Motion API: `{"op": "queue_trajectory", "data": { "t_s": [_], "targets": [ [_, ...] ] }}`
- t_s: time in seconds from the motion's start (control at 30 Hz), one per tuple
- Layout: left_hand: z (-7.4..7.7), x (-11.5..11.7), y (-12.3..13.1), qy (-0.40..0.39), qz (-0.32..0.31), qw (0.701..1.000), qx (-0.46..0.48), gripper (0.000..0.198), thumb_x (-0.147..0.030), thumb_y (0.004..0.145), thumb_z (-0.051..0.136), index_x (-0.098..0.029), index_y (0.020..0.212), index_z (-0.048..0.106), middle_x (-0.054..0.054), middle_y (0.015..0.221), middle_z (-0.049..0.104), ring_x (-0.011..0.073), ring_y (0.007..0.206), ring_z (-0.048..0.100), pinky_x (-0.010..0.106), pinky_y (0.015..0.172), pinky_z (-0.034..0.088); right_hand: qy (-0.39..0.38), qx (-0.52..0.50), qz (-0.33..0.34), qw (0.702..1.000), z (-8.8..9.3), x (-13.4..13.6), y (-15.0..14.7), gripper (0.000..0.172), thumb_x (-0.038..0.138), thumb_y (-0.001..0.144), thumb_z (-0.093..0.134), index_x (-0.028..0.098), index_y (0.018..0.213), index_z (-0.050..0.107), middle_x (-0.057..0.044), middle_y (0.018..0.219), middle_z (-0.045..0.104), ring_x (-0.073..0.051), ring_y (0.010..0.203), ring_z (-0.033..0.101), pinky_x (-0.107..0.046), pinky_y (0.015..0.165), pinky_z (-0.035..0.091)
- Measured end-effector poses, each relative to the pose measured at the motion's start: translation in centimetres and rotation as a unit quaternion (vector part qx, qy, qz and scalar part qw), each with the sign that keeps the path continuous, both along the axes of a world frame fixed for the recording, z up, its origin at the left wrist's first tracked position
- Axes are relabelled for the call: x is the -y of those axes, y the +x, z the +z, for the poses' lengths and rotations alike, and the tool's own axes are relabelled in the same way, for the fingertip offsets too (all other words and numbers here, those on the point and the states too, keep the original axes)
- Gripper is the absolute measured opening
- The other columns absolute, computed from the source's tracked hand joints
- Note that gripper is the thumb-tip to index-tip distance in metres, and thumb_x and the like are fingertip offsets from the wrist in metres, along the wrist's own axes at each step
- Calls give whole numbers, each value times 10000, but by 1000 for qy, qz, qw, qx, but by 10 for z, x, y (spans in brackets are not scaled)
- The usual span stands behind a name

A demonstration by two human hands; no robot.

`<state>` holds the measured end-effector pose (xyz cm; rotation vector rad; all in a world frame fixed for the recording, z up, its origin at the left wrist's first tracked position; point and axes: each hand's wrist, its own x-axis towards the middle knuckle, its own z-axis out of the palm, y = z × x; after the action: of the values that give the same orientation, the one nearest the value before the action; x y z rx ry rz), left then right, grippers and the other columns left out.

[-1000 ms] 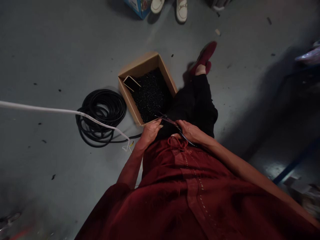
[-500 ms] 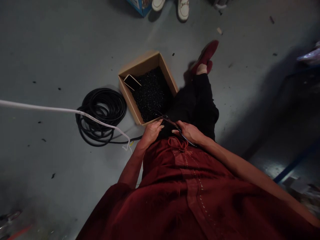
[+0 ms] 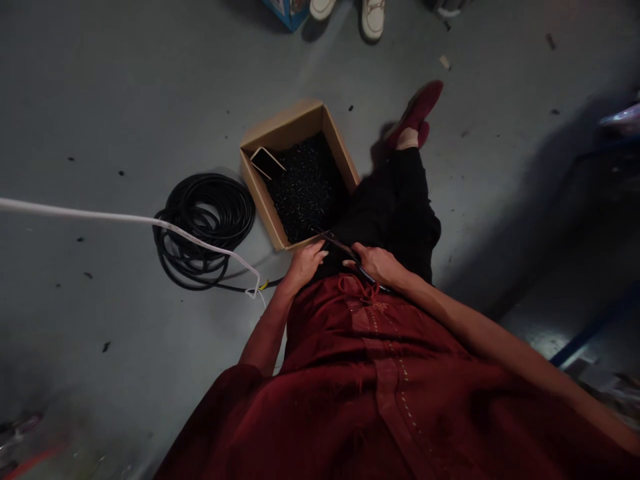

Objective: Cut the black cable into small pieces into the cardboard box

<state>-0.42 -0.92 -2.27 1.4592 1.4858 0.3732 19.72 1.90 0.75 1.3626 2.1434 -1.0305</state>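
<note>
My left hand (image 3: 306, 263) is closed at the near edge of the cardboard box (image 3: 263, 207), with the black hose (image 3: 235, 288) running to it from the left; the part inside the fingers is hidden. In my right hand (image 3: 377, 263) is a pair of dark hand shears (image 3: 340, 245). Their blades reach left to the fingertips of my left hand, over the box's near rim. One handle sticks out below my right palm. Many short black pieces (image 3: 310, 187) fill the box bottom, with a small open carton (image 3: 267, 163) lying among them.
A coil of black hose (image 3: 205, 227) lies on the floor left of the box. Across it hangs a white cord (image 3: 100, 216), near a yellow tag (image 3: 264, 285). Another person's white shoes (image 3: 373, 20) and a blue box (image 3: 286, 12) are at the top.
The whole view has shifted slightly, so things on the floor sit a little further right. Both hands and the shears keep nearly the same pose.
</note>
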Motion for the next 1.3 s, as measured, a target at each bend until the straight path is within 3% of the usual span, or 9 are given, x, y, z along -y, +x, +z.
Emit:
{"op": "queue_trajectory", "data": {
  "t_s": [0.33,0.63,0.8,0.97,1.13,1.3],
  "targets": [
    [-12,2,-2,-46,24,997,61,399,-243,819,439,-174,1200,536,13,878,648,88,597,544,223,635,446,-13,36,7,999,1,-2,-6,528,626,842,256,202,1073,469,-138,892,655,-270,800,621,-292,602,384],
    [-8,-3,-5,-73,39,993,81,311,-239,800,446,-163,1035,635,-3,784,646,80,577,523,209,610,422,-6,48,-22,999,1,-1,-8,531,639,832,279,209,1055,497,-124,840,652,-261,752,618,-287,582,373],
    [-16,1,-8,-83,117,978,152,435,-284,802,484,-141,1210,525,32,826,655,74,609,530,216,641,442,-26,39,-61,997,0,-1,-3,529,658,816,290,224,1020,513,-89,801,644,-233,730,608,-253,554,345],
    [-22,3,-11,-85,209,948,222,501,-334,785,526,-119,1235,492,43,829,652,66,643,539,214,664,456,-16,-8,-86,996,-1,2,7,532,661,818,270,230,1014,512,-71,757,635,-227,706,602,-248,547,339],
    [-13,1,-9,-88,225,940,241,471,-368,787,521,-131,1194,532,53,894,648,65,693,544,199,679,450,-15,-55,-105,993,8,3,14,486,612,833,323,240,1088,504,-63,828,644,-217,755,603,-243,578,352],
    [-9,0,-6,-92,234,937,242,433,-377,783,528,-131,1136,572,49,872,646,66,681,540,194,659,445,-17,-52,-80,995,21,3,16,502,612,835,326,240,1134,485,-64,843,647,-217,738,598,-249,569,351]
  ]
}}
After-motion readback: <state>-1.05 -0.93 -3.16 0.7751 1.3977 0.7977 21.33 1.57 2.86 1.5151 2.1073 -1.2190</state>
